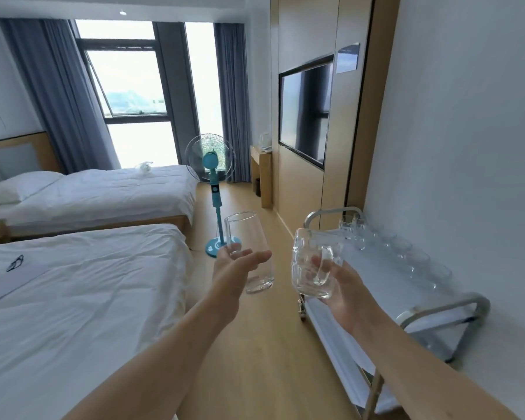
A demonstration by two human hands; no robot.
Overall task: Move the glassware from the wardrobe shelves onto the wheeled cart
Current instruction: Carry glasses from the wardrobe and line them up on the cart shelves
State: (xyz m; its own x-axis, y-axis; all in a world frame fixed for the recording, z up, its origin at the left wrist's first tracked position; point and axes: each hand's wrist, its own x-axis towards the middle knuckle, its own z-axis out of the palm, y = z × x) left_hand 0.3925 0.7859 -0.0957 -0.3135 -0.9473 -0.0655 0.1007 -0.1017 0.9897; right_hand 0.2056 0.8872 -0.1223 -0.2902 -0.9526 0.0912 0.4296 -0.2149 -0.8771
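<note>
My left hand (235,268) holds a tall clear tumbler (249,250) upright above the wooden floor, fingers wrapped round its lower half. My right hand (343,286) grips a clear glass mug (311,265) by its handle, just left of the cart's near edge. The wheeled cart (379,286) stands against the white wall on the right, with a metal frame and white shelves. Several clear glasses (406,253) stand in a row along the wall side of its top shelf. The wardrobe is out of view.
Two white beds (82,283) fill the left side. A teal standing fan (214,177) stands on the floor ahead. A wall-mounted TV (305,110) and a small wooden desk (262,174) lie further along the right wall. A strip of wooden floor (270,344) runs between beds and cart.
</note>
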